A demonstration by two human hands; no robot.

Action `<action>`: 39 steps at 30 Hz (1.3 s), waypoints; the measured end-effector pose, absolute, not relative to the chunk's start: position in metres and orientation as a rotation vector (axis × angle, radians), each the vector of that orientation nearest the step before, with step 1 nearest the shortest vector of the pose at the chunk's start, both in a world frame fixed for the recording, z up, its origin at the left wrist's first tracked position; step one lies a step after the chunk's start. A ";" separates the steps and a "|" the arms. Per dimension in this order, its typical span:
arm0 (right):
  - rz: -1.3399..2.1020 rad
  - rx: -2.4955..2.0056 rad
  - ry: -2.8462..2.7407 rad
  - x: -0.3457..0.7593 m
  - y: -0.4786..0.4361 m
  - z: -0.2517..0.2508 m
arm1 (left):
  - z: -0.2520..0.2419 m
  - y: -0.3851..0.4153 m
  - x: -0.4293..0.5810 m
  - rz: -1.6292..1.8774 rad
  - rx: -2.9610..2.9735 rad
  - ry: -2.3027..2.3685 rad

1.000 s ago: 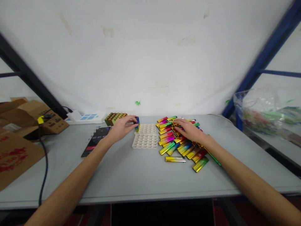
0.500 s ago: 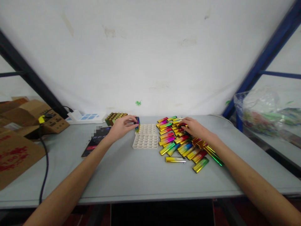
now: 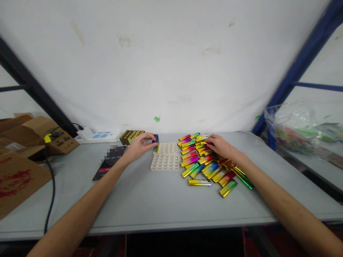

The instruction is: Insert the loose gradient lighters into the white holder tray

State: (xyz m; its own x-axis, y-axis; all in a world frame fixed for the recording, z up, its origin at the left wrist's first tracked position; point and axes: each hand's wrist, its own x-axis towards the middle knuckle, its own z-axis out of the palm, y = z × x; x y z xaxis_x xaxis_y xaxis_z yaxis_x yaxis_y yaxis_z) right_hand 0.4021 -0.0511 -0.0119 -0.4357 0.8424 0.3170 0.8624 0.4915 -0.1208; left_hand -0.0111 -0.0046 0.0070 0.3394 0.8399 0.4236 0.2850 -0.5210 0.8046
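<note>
My left hand (image 3: 139, 145) is closed around a rainbow-coloured lighter (image 3: 155, 142) standing upright at the far left corner of a white tray with round holes (image 3: 165, 161). My right hand (image 3: 220, 146) rests on the far side of a pile of shiny multicoloured lighters (image 3: 206, 162), its fingers curled on one of them. One gold lighter (image 3: 199, 182) lies apart at the pile's near edge.
A full tray of gold-topped lighters (image 3: 131, 135) stands behind my left hand. A phone (image 3: 109, 162) lies left of the tray, with a power strip (image 3: 95, 135), a black cable (image 3: 50, 185) and cardboard boxes (image 3: 24, 150) further left. A plastic bag (image 3: 300, 128) sits right.
My right hand has slid from the middle of the pile toward its far edge. My left hand has stayed on the upright lighter at the tray corner.
</note>
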 end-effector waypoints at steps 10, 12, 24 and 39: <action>-0.025 -1.327 -2.134 0.386 -0.065 0.006 | 0.016 -0.011 -0.013 1.110 2.231 1.083; 0.037 -1.323 -2.032 0.381 -0.067 0.007 | 0.019 -0.014 -0.013 1.166 2.310 1.136; 0.800 -1.113 -1.636 0.342 -0.082 0.007 | 0.034 -0.050 0.016 1.549 2.695 1.031; 1.422 -1.012 -1.298 0.320 -0.095 0.011 | 0.010 -0.057 0.031 1.236 2.721 0.851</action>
